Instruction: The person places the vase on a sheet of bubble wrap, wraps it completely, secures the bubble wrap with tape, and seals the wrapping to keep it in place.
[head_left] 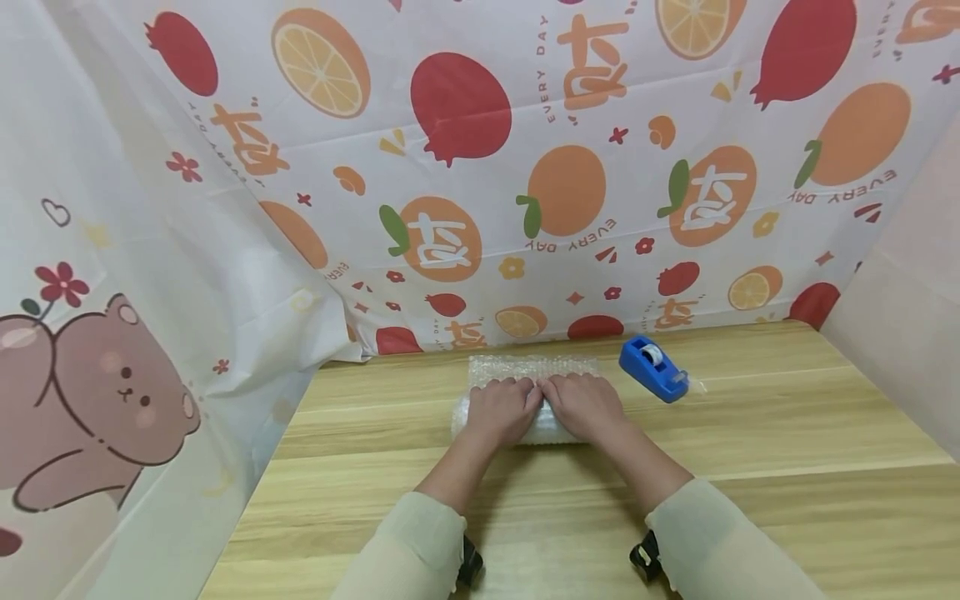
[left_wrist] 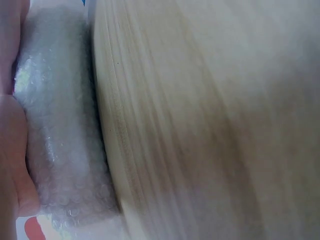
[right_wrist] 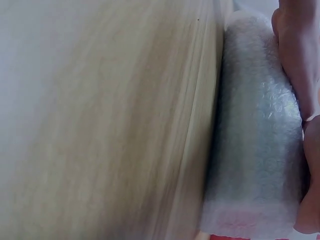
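A roll of clear bubble wrap (head_left: 547, 427) lies crosswise on the table, and a flat flap of the wrap spreads out behind it. Over the left part of the roll lies my left hand (head_left: 501, 408), its fingers bent over the far side. My right hand (head_left: 585, 406) grips the right part in the same way, and the two thumbs meet near the middle. Both wrist views show the rolled bubble wrap (left_wrist: 62, 120) close up, with parts of the hands along its side. Whatever may be inside the roll is hidden, and the fingertips are out of sight.
A blue tape dispenser (head_left: 654, 367) with a loose tape end stands to the right, behind the right hand. The wooden table (head_left: 360, 500) ends at a fruit-print curtain (head_left: 480, 208) at the back. Another curtain (head_left: 165, 275) with a bear print hangs on the left.
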